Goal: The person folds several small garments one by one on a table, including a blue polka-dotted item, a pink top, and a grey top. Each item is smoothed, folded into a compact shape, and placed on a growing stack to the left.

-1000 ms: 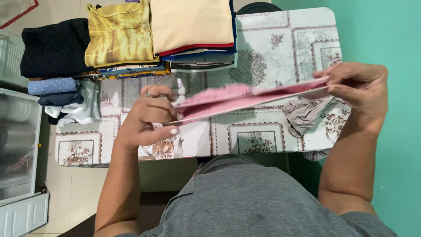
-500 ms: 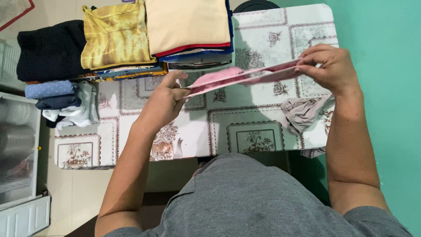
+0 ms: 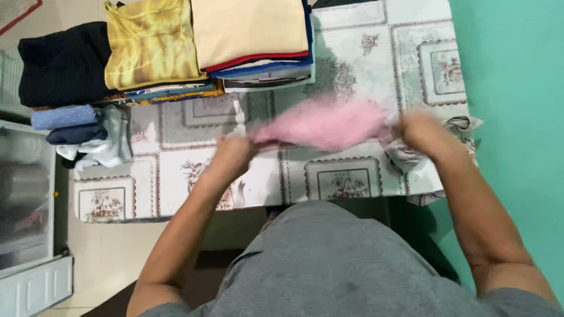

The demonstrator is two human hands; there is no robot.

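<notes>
Both hands, left [image 3: 234, 154] and right [image 3: 424, 132], grip the ends of a blurred pink cloth [image 3: 326, 124] stretched low over the desk [image 3: 358, 70], where it could well snag the grey garment [image 3: 405, 154] under the right hand.

Folded clothes stacks [image 3: 205, 47] on patterned table [image 3: 364, 64]; grey garment [image 3: 464, 126].

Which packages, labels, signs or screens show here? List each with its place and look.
None can be made out. The view holds only cloth: a blurred pink garment between the left hand and right hand, folded clothes stacks at the far edge of the patterned table, and a grey garment by the right hand.
</notes>
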